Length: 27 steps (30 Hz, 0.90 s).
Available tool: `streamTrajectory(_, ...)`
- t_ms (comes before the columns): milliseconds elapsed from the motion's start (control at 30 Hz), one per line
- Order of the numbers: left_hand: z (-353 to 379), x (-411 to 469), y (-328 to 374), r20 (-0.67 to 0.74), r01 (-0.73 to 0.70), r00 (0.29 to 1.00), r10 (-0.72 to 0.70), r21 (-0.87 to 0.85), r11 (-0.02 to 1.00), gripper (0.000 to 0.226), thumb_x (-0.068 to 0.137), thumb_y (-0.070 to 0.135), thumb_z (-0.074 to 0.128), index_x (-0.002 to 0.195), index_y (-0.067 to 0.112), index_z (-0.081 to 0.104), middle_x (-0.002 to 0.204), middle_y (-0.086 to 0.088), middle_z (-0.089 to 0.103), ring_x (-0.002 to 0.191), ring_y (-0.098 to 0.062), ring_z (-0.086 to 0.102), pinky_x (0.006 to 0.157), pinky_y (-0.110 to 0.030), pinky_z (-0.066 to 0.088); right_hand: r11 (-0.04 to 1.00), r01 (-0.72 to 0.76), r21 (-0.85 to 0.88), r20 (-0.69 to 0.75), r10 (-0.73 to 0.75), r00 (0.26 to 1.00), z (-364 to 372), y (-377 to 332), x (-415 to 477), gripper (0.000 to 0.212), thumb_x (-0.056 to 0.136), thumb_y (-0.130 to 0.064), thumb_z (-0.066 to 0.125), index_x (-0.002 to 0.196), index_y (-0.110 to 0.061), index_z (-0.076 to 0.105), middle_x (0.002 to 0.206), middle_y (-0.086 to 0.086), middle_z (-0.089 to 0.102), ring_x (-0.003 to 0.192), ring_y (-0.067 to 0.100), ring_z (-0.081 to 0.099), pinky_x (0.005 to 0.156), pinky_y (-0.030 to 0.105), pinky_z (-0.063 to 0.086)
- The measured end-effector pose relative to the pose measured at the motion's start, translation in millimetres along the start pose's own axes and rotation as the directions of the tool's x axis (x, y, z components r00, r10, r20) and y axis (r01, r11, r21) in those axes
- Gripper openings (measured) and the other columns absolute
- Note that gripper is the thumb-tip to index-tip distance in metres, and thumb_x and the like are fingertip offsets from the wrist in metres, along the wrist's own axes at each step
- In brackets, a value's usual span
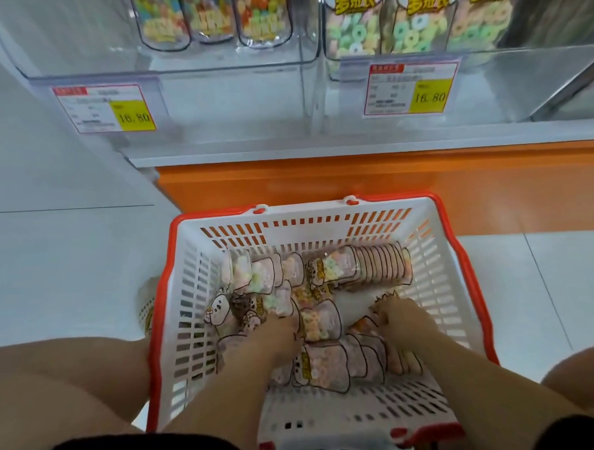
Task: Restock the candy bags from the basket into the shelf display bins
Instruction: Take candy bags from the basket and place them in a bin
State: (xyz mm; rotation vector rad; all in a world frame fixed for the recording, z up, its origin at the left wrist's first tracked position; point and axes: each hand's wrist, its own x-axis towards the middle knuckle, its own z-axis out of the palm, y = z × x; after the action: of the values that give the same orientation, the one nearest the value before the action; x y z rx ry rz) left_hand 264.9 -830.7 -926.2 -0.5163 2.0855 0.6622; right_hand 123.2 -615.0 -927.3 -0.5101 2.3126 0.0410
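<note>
Candy bags (324,365) lie heaped in the white, red-rimmed basket (190,296) on the floor (54,267). Both hands reach down among them: the left hand (279,329) and right hand (403,318) have their fingertips buried in the pile, so I cannot tell whether either grips a bag. Beyond the basket, above an orange shelf base (321,180), clear bins (234,102) hold more bags upright — each bin fronted by a price tag (104,108).

Basket (166,296) open-topped, candy bags (327,365) crowding its floor, left bin (217,103) front bare, seemingly open above.
</note>
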Motion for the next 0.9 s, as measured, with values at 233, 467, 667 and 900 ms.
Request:
streamTrajectory(233,-16,-17,15,0.022,-0.003,1.000,0.003,-0.001,1.000,0.025,0.100,0.027,0.043,0.120,0.017,0.053,0.130,-0.015,0.051,0.113,-0.036,0.056,0.093,-0.046,0.049,0.998,-0.030,0.060,-0.103,0.036,0.994,-37,-5,-14,0.016,0.089,-0.017,0.051,0.079,-0.022,0.063,0.082,0.000,0.063,0.077,0.022,0.062,0.065,0.031,0.050)
streamTrajectory(467,-29,-42,35,-0.102,-0.126,0.988,0.116,-0.099,0.987,0.049,0.100,0.028,0.049,0.148,0.020,0.044,0.146,-0.007,0.051,0.126,-0.025,0.054,0.100,-0.035,0.047,0.948,0.111,0.299,-0.358,0.003,0.934,-85,-16,-42,0.015,0.093,-0.009,0.052,0.084,-0.013,0.064,0.082,0.007,0.066,0.069,0.019,0.057,0.058,0.029,0.045)
streamTrajectory(667,-57,-77,60,-0.114,-0.127,0.991,0.066,-0.691,0.712,0.054,0.098,0.056,0.050,0.138,0.022,0.056,0.136,0.000,0.060,0.118,-0.019,0.061,0.100,-0.037,0.049,0.619,0.300,0.726,-0.422,0.057,0.905,-116,-36,-77,0.019,0.096,-0.011,0.055,0.079,-0.004,0.062,0.061,0.002,0.054,0.053,0.018,0.049,0.056,0.028,0.041)
streamTrajectory(900,-79,-113,81,-0.309,-0.283,0.946,0.103,-0.936,-0.211,0.047,0.087,0.031,0.070,0.127,0.009,0.060,0.109,-0.011,0.070,0.089,-0.026,0.065,0.069,-0.039,0.055,0.143,0.410,0.901,-0.413,-0.007,0.911,-134,-67,-129,0.018,0.097,-0.008,0.056,0.080,-0.011,0.056,0.063,0.003,0.057,0.059,0.019,0.057,0.071,0.041,0.053)
